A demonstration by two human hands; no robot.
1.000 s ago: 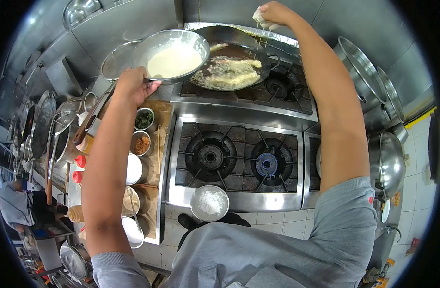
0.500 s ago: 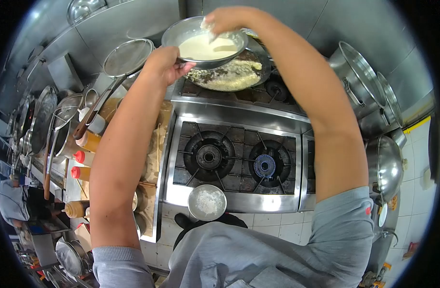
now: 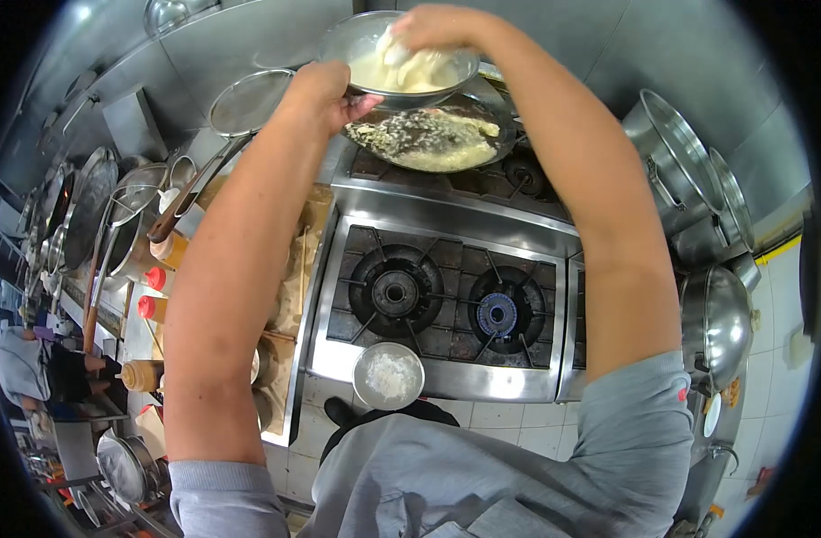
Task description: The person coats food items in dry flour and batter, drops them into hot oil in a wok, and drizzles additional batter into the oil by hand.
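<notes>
My left hand (image 3: 332,92) grips the near left rim of a metal bowl (image 3: 337,40) of pale batter. The bowl is held above the far left part of a wok (image 3: 511,130). Inside the bowl, my right hand (image 3: 421,34) is coated in batter, its fingers bent down into the mix; whether they hold anything is hidden. Pale, bubbling battered food (image 3: 446,148) lies in the dark oil of the wok. Part of the wok is covered by the bowl.
A bowl of white powder (image 3: 389,377) rests at the stove's front edge. One front burner (image 3: 497,314) shows a blue flame. A strainer (image 3: 249,103), bottles (image 3: 142,375) and pans stand left; large pots (image 3: 675,152) stand right. Another person (image 3: 23,368) is far left.
My right hand has come from above the wok's right side down into the batter. My left hand has carried the bowl right and away from me, over the wok.
</notes>
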